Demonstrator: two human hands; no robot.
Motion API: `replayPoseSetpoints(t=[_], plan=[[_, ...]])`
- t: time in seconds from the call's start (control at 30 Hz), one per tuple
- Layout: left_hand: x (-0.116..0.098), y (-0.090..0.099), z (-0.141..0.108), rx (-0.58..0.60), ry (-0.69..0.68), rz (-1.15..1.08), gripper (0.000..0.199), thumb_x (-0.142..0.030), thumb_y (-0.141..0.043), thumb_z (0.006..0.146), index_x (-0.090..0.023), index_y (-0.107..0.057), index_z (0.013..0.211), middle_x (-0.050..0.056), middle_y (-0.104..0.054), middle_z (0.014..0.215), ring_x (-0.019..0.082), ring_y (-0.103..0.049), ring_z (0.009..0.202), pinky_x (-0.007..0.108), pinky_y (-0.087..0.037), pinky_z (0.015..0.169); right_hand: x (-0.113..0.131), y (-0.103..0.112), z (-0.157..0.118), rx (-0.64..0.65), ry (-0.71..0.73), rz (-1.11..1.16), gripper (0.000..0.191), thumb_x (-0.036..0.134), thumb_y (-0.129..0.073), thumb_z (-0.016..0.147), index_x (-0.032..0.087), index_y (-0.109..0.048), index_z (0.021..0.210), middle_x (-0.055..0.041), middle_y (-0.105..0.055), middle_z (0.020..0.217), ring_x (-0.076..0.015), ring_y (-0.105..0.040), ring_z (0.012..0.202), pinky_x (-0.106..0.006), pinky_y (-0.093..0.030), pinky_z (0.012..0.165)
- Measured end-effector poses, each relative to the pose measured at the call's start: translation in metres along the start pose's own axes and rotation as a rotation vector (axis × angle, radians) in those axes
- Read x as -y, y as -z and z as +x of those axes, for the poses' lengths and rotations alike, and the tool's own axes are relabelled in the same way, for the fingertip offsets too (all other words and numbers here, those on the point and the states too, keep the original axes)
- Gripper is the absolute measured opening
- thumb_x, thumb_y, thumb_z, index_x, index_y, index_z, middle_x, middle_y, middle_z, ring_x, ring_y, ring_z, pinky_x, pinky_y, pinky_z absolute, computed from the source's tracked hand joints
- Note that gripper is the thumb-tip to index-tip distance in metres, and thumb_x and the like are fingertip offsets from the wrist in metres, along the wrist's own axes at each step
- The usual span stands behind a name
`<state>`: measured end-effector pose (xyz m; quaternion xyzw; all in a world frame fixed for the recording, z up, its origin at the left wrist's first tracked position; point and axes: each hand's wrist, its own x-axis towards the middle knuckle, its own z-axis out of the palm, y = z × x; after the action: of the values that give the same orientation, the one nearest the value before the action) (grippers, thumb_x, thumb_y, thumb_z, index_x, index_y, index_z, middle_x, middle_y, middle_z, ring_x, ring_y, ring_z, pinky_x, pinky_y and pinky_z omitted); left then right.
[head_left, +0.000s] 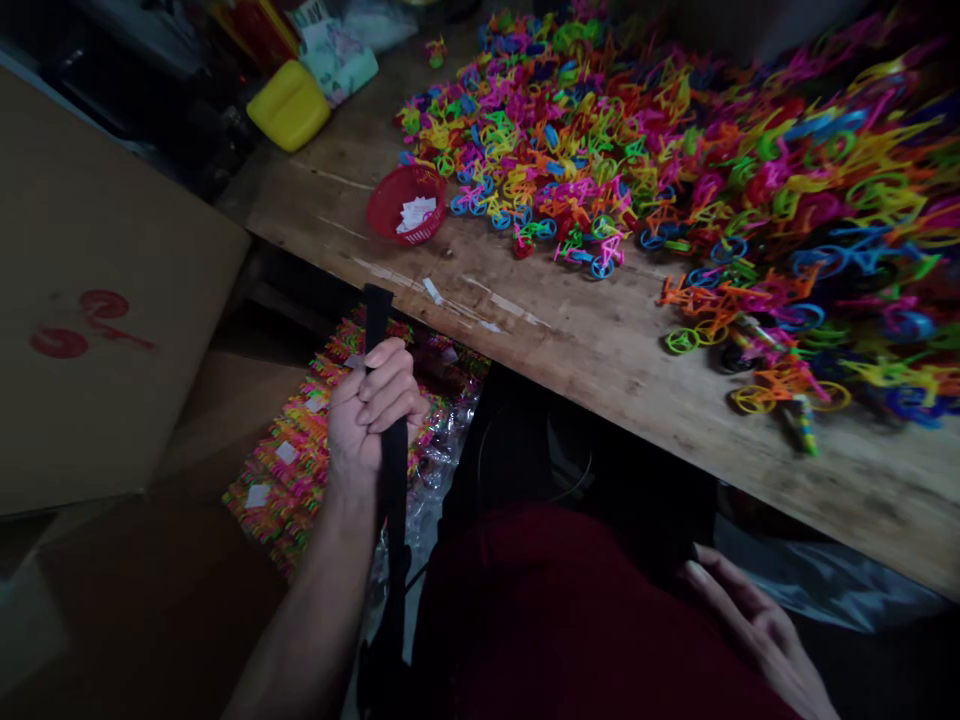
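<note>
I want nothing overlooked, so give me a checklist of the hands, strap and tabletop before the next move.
1. Left hand has its grip closed around the black strap: ok.
2. Right hand empty: cannot tell; its fingertips are lost against dark fabric.
3. Red basket upright on the wooden table: ok, with paper slips inside.
4. Tabletop free of loose paper: not ok; a white slip lies near the front edge.
5. Toy bicycles on the tabletop, in a heap: ok.
</note>
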<state>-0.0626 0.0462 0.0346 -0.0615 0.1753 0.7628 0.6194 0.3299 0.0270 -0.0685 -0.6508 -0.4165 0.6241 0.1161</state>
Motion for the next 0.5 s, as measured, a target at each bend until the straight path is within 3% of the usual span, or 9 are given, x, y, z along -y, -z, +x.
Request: replayPoseSetpoints(t=[0.17, 0.27, 0.33, 0.4, 0.43, 0.5], plan=[[0.002, -0.004, 0.006, 0.006, 0.073, 0.04, 0.017, -0.007, -0.034, 0.087, -0.015, -0.035, 0.072, -0.008, -0.027, 0.049, 0.0, -0.024, 0.031, 0.007, -0.012, 0.029, 0.015, -0.01, -0.011, -0.063, -0.077, -0.091, 0.054, 0.059, -0.06, 0.071, 0.023, -0.061, 0.112, -0.0081, -0.063, 0.101, -0.0258, -0.061, 0.086, -0.027, -0.052, 0.065], [0.023, -0.006, 0.018, -0.031, 0.312, 0.214, 0.019, -0.008, -0.033, 0.09, -0.013, -0.039, 0.072, -0.008, -0.025, 0.05, 0.001, -0.023, 0.033, 0.01, -0.014, 0.031, 0.034, -0.018, -0.011, 0.067, -0.109, -0.144, 0.058, 0.06, -0.058, 0.074, 0.022, -0.055, 0.119, -0.0082, -0.06, 0.109, -0.026, -0.059, 0.094, -0.029, -0.051, 0.072], [0.056, -0.002, 0.028, -0.017, 0.535, 0.349, 0.021, -0.014, -0.037, 0.091, -0.012, -0.042, 0.071, -0.008, -0.023, 0.05, 0.002, -0.025, 0.034, 0.012, -0.019, 0.033, 0.048, -0.025, -0.009, 0.3, -0.082, -0.108, 0.056, 0.059, -0.058, 0.076, 0.022, -0.055, 0.118, -0.0076, -0.057, 0.114, -0.0263, -0.055, 0.103, -0.031, -0.049, 0.081], [0.099, 0.006, 0.035, 0.052, 0.731, 0.478, 0.025, -0.026, -0.047, 0.089, -0.012, -0.044, 0.068, -0.007, -0.024, 0.048, 0.005, -0.035, 0.041, 0.014, -0.031, 0.04, 0.059, -0.031, -0.009, 0.449, -0.038, -0.026, 0.053, 0.056, -0.06, 0.077, 0.021, -0.056, 0.117, -0.0071, -0.053, 0.122, -0.026, -0.049, 0.113, -0.035, -0.043, 0.094], [0.122, 0.01, 0.037, 0.104, 0.815, 0.583, 0.025, -0.029, -0.053, 0.086, -0.012, -0.047, 0.068, -0.007, -0.026, 0.046, 0.007, -0.04, 0.044, 0.016, -0.036, 0.046, 0.062, -0.034, -0.01, 0.476, -0.02, 0.018, 0.053, 0.054, -0.061, 0.077, 0.021, -0.056, 0.117, -0.007, -0.051, 0.125, -0.0259, -0.046, 0.117, -0.036, -0.039, 0.098], [0.161, 0.019, 0.037, 0.268, 0.896, 0.879, 0.03, -0.035, -0.062, 0.08, -0.011, -0.051, 0.067, -0.004, -0.04, 0.049, 0.005, -0.038, 0.044, 0.016, -0.033, 0.046, 0.065, -0.038, -0.013, 0.492, -0.001, 0.108, 0.054, 0.052, -0.064, 0.075, 0.02, -0.055, 0.119, -0.0074, -0.051, 0.125, -0.0262, -0.045, 0.117, -0.038, -0.038, 0.099]])
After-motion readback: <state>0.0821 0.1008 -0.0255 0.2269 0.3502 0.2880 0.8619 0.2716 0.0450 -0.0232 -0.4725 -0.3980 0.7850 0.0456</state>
